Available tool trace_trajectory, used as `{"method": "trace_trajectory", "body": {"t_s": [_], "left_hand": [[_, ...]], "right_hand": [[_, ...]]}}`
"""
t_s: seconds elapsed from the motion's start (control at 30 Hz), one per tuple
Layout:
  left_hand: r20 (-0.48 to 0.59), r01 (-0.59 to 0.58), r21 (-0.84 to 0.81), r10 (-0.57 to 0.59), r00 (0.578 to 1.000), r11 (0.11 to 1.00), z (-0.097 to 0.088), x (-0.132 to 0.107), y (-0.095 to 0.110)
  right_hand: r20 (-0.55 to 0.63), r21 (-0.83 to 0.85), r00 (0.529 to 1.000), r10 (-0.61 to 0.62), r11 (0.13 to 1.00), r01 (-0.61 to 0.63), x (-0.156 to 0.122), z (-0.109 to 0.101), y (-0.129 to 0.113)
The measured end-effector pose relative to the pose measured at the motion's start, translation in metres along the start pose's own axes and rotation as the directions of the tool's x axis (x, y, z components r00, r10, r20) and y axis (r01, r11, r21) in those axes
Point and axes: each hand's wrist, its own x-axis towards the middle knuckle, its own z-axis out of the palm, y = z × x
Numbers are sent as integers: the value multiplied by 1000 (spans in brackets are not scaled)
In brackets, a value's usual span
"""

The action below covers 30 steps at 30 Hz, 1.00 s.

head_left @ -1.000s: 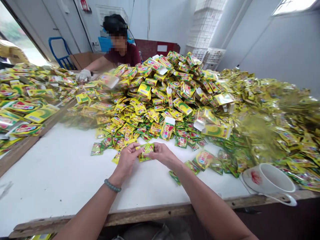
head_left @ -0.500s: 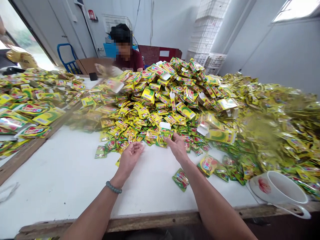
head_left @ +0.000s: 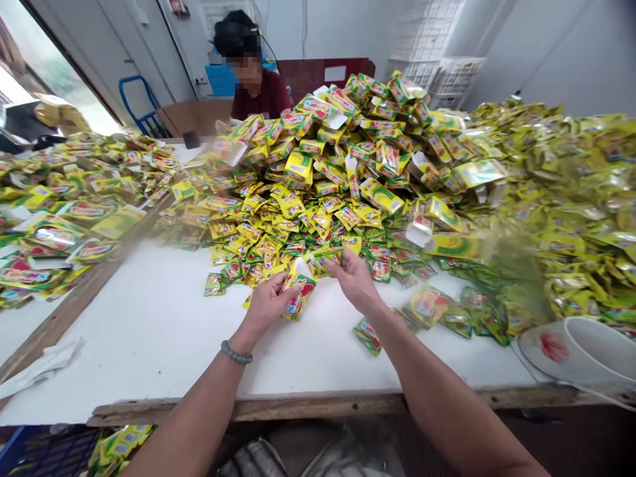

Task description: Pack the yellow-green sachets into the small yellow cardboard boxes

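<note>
My left hand is closed around a small yellow and green printed carton with a white flap standing up at its top. Just right of it, my right hand pinches a green and yellow sachet between thumb and fingers, close to the carton's open end. Behind both hands spreads a heap of small sachets, and on top of it lies a pile of printed cartons. A green sachet lies on the white table beside my right forearm.
A white mug with a red flower stands at the right, before a large mound of yellow packets. More cartons lie left behind a wooden strip. Another person sits across. A blue crate stands below the table.
The carton with the white flap, earlier by my right fingers at the heap, is now in my left hand, nearer me. My right hand now pinches a sachet. The view has tilted down.
</note>
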Motion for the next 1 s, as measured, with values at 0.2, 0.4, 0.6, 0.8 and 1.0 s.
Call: {"method": "trace_trajectory", "body": {"t_s": [0.2,0.4,0.6,0.8,1.0], "left_hand": [[36,-37,56,35,999,998,4,-4,-3],[58,28,6,-28,998,1000,4,-5,-9],[50,13,-23,-12,999,1000,4,-5,-11],[38,-90,123,86,996,988,4,-7,-10],[56,6,-55,-3,998,998,7,-6,-4]], "right_hand": [[192,-236,981,9,971,37,-3,-6,-2],[229,-285,973,28,958,40,-6,0,1],[239,-333,970,38,942,45,-9,-1,-8],[173,-490,984,-43,863,124,-14,7,-14],[130,-281,988,-82,953,116,-17,4,-14]]}}
